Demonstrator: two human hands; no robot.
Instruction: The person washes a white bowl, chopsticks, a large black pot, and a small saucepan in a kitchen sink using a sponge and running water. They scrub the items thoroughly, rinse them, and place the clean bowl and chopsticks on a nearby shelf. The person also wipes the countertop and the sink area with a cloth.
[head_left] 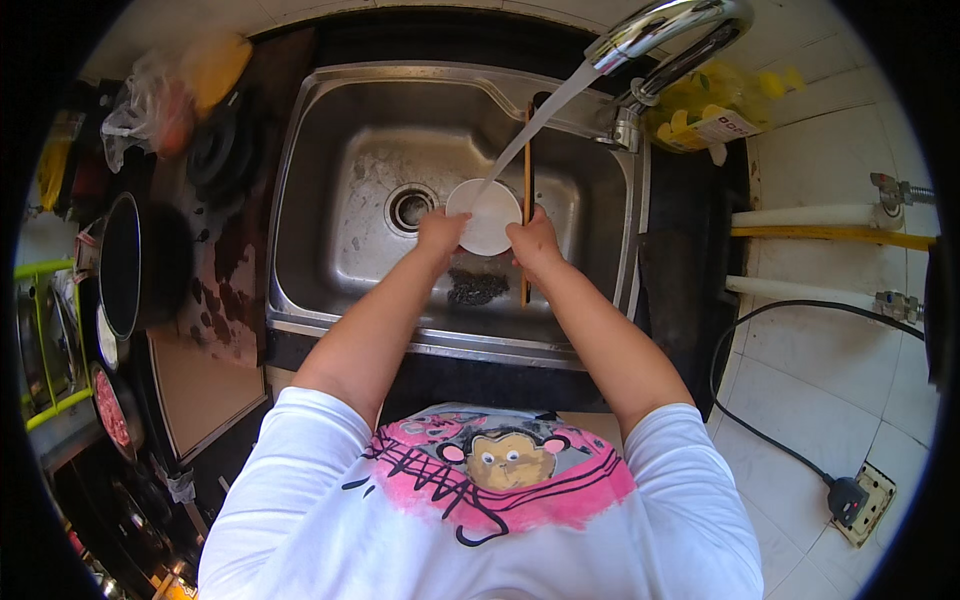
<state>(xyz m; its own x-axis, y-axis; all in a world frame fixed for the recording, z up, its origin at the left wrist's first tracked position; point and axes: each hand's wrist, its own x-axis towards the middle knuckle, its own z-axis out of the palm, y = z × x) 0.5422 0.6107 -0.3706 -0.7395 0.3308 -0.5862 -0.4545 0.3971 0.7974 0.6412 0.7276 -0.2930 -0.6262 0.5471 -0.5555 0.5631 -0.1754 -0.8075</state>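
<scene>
Left hand [440,234] and right hand [536,240] grip the white bowl [488,230] at eight and four o'clock, inside the sink [362,180], probably so the water stream [545,120] from one o'clock lands within it.

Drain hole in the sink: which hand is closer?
Left: the left hand is just right of the drain hole; the right hand is farther, at the right edge of the white bowl.
</scene>
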